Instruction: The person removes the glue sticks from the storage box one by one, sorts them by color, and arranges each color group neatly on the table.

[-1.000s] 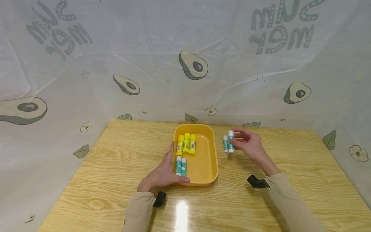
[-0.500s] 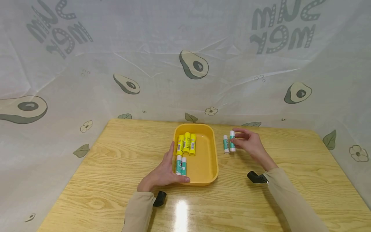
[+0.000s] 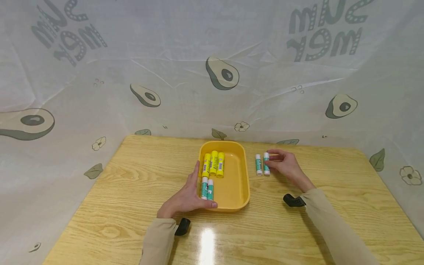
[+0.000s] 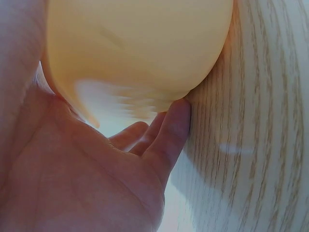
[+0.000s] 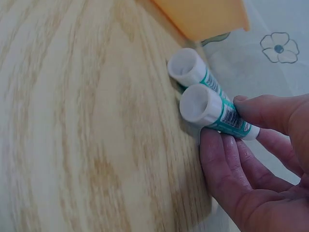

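My right hand (image 3: pixel 287 166) pinches a white-and-teal glue stick (image 5: pixel 227 113) between thumb and fingers, on the table right of a yellow tray (image 3: pixel 236 195). Just left of it lies a second teal glue stick (image 3: pixel 258 165), near and roughly parallel. At the tray's near left corner rests my left hand (image 3: pixel 185 195), its fingers along the left wall and its thumb at the near rim. In the left wrist view those fingers (image 4: pixel 169 135) touch the tray's outer wall. Inside the tray, several yellow glue sticks (image 3: pixel 213 163) lie toward the back, and teal glue sticks (image 3: pixel 204 188) lie nearer my left hand.
The wooden table (image 3: pixel 132 184) reaches back to a pale cloth (image 3: pixel 182 121) printed with avocados and flowers. Black wrist devices (image 3: pixel 293 201) sit at both sleeves. A bright reflection shows on the table's near part.
My right hand has shifted slightly right and lowered its glue stick, widening the gap to the other teal one. My left hand and the tray have stayed in place.
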The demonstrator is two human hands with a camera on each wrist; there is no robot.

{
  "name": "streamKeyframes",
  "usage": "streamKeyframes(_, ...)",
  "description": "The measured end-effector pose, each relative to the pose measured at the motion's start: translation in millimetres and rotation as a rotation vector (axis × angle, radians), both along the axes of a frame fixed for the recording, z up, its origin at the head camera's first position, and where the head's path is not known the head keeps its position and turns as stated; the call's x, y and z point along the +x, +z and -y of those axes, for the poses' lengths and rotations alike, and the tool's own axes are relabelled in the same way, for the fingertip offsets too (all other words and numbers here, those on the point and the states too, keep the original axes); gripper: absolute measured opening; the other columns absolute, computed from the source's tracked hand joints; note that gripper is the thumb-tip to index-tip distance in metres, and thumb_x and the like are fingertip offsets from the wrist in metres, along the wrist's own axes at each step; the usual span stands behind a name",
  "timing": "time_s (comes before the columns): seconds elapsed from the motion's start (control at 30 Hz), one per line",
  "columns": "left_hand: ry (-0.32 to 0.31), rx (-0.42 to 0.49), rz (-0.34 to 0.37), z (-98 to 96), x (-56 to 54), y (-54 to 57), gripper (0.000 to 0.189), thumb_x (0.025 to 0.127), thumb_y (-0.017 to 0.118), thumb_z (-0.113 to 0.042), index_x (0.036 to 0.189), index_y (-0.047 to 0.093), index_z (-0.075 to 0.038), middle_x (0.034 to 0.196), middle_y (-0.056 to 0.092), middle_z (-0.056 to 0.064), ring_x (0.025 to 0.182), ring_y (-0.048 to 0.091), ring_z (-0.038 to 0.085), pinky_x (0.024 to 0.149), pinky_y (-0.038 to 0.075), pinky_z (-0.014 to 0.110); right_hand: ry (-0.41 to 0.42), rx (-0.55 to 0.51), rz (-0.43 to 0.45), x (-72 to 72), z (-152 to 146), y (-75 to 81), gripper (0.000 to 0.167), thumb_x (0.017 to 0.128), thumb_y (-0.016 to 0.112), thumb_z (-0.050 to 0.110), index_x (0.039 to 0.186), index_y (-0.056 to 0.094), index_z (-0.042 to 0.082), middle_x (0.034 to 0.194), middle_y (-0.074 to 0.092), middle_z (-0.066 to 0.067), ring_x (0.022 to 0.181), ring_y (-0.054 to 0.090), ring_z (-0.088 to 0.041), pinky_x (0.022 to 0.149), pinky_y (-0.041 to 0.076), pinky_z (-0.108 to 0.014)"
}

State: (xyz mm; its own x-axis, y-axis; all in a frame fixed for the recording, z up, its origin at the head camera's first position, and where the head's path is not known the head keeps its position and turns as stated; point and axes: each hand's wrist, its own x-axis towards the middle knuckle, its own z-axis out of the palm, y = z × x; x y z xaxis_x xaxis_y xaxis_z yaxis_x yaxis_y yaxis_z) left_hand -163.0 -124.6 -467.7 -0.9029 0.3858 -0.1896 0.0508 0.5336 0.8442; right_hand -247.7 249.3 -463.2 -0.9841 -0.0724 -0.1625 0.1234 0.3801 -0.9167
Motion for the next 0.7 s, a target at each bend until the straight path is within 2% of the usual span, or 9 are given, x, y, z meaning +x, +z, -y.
streamKeyframes(0.37, -0.007, -0.007, -0.006, 0.5, -0.3, 0.9, 0.148, 0.066, 0.091, -0.058, 0.159, -0.024, -0.042, 0.172, 0.0, 0.015, 0.159, 0.004, 0.039, 0.122, 0.022, 0.068, 0.034, 0.028, 0.0, -6.0, -0.4, -0.5, 0.058, 0.096, 0.07, 0.007, 0.147, 0.047, -0.007, 0.136, 0.055, -0.033, 0.09, 0.065, -0.002, 0.08, 0.062, -0.024)
streamKeyframes(0.7, -0.006, -0.009, -0.002, 0.4, -1.0, 0.2, 0.148, 0.067, 0.091, -0.057, 0.159, -0.023, -0.042, 0.172, 0.001, 0.015, 0.159, 0.008, 0.039, 0.122, 0.023, 0.067, 0.036, 0.065, -0.004, -6.4, 0.5, -2.9, 0.055, 0.096, 0.071, 0.008, 0.145, 0.051, -0.006, 0.129, 0.06, -0.031, 0.088, 0.066, -0.002, 0.079, 0.061, -0.023)
